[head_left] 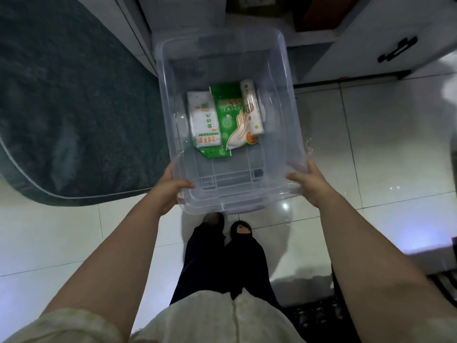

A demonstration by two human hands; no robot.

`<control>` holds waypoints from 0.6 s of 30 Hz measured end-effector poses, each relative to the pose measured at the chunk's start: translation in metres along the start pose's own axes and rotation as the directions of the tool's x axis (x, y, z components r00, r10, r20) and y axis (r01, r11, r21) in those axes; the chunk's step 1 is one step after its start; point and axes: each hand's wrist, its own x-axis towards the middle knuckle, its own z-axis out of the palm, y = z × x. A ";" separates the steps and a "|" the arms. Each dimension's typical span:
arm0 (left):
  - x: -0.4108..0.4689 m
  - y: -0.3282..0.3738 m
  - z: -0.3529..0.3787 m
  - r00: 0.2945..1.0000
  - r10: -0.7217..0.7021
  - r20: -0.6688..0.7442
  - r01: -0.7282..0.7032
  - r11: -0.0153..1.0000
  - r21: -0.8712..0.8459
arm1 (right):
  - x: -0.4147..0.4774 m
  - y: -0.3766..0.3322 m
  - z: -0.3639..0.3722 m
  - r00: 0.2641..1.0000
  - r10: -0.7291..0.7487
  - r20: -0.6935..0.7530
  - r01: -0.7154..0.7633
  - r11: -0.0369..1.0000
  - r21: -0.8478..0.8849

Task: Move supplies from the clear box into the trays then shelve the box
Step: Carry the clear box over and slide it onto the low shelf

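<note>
Left hand point(170, 186) and right hand point(309, 181) gripping clear plastic box point(173, 100) by near corners; beyond them, glossy packets point(222, 117) (green, white); below, shiny floor tiles point(383, 134).

The green mat point(61, 100) and white cabinet point(395, 33) run off frame.
</note>
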 end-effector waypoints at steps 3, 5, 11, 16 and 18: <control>0.000 -0.009 0.007 1.000 0.002 -0.004 -0.003 0.994 -0.107 | -0.001 0.006 0.003 0.999 0.031 0.038 -0.035 0.994 0.103; -0.006 -0.006 0.009 1.000 0.024 0.002 -0.023 0.993 -0.112 | -0.007 0.002 0.002 0.998 0.018 0.060 -0.027 0.986 0.164; -0.037 0.023 0.022 0.991 0.071 0.110 -0.071 0.997 0.002 | -0.060 -0.013 -0.017 0.995 -0.040 0.097 0.014 0.964 0.265; -0.068 0.050 0.068 0.973 0.063 0.223 -0.092 0.988 0.120 | -0.133 -0.007 -0.055 0.997 -0.069 -0.041 0.080 0.908 0.412; -0.077 0.065 0.097 0.955 0.078 0.285 -0.122 0.983 0.139 | -0.161 -0.005 -0.077 0.989 -0.099 -0.107 0.139 0.864 0.484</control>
